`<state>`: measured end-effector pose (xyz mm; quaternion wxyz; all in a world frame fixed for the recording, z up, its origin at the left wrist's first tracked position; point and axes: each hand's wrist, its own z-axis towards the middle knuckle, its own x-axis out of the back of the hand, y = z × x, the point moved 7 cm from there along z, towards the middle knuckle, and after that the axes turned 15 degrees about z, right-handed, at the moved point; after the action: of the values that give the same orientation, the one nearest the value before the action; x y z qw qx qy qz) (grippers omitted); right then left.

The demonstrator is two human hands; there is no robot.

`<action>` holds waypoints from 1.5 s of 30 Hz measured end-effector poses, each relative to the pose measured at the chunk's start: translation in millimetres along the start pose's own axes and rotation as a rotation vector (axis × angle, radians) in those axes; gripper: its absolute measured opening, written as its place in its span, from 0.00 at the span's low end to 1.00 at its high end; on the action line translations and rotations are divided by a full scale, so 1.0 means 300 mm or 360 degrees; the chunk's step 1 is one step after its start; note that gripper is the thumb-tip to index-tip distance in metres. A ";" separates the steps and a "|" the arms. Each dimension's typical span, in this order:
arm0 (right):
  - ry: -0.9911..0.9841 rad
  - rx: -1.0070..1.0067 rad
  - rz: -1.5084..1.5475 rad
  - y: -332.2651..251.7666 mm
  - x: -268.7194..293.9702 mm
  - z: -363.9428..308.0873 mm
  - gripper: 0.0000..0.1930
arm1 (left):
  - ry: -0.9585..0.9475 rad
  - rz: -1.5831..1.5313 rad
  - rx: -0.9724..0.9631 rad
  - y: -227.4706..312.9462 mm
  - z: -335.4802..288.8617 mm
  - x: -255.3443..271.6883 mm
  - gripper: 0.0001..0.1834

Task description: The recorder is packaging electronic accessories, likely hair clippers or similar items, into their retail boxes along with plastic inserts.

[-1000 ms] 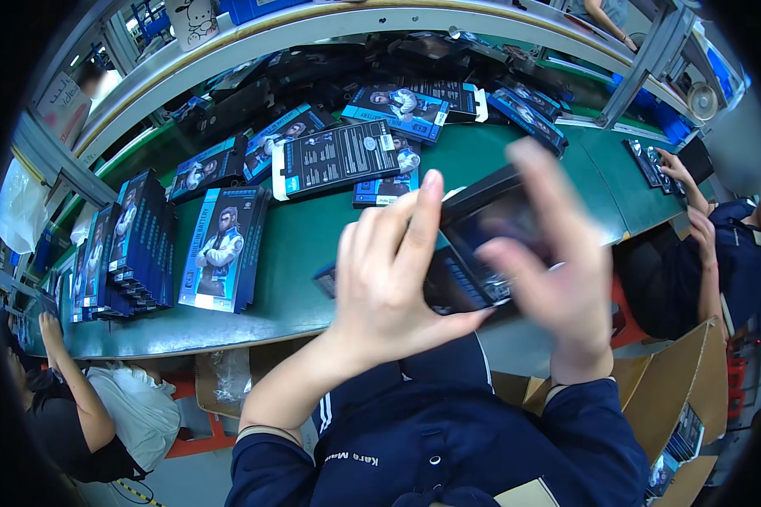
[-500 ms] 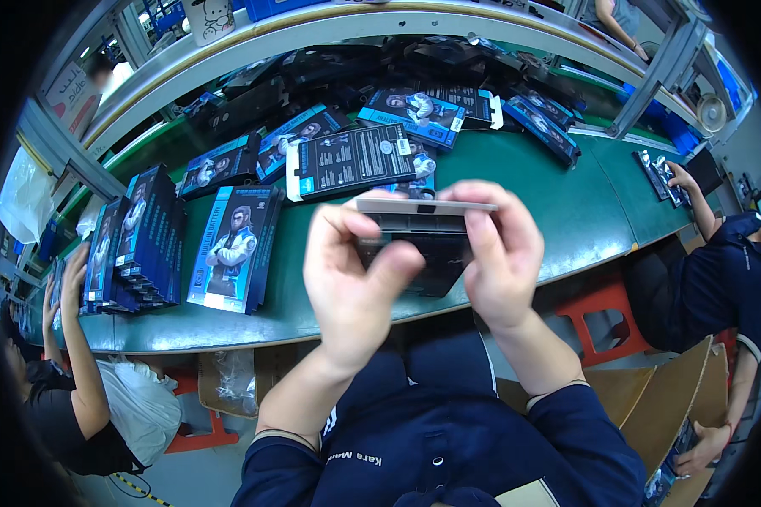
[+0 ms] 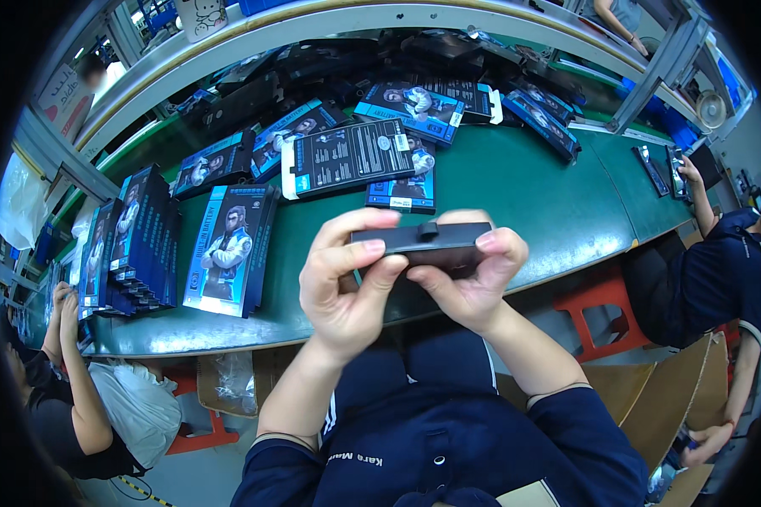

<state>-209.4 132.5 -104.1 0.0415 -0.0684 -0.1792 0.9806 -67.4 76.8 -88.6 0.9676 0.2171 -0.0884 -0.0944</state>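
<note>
Between both hands, in front of my chest, is a flat black packaging box, its narrow end facing up toward me. A small dark tab stands out at the middle of that end. My left hand grips the box's left end, fingers on top and thumb below. My right hand pinches the right end between thumb and fingers. The sides of the box below are mostly hidden by my hands. Just beyond it on the green table lies a blue-and-black battery box with a printed figure.
Stacked battery boxes and a leaning row of boxes stand at the left. More boxes lie piled along the back. Co-workers sit at both sides, one touching a black strip. A cardboard carton stands lower right.
The pale end flap, raised before, is now folded down, and the box's end looks closed. My hands have moved slightly nearer, thumbs now under the edge. The left co-worker's hands have come together.
</note>
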 end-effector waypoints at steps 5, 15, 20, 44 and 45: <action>0.0600 -0.1056 0.0772 0.139 -0.040 0.028 0.16 | -0.1138 -0.0781 0.1298 -0.085 -0.211 -0.084 0.59; -0.0795 -0.0695 -0.1666 0.506 0.082 0.130 0.30 | -0.0978 0.2620 0.1379 -0.127 0.008 0.421 0.40; -0.0732 -0.0905 -0.0628 0.243 0.103 -0.007 0.14 | -0.0738 0.2555 0.0574 -0.096 -0.009 0.088 0.32; 0.0721 -0.2154 -0.3095 -0.180 1.964 -0.053 0.42 | -0.1340 0.1532 0.0511 0.039 -0.188 0.023 0.41; 0.0695 -0.2097 -0.3098 -0.193 1.959 -0.054 0.42 | -0.1381 0.1446 0.0494 0.033 -0.182 0.018 0.41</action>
<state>-783.9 254.3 -168.5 0.7533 -0.0773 -0.6132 0.2246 -49.2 106.4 -132.4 0.7449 0.2375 -0.5671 0.2592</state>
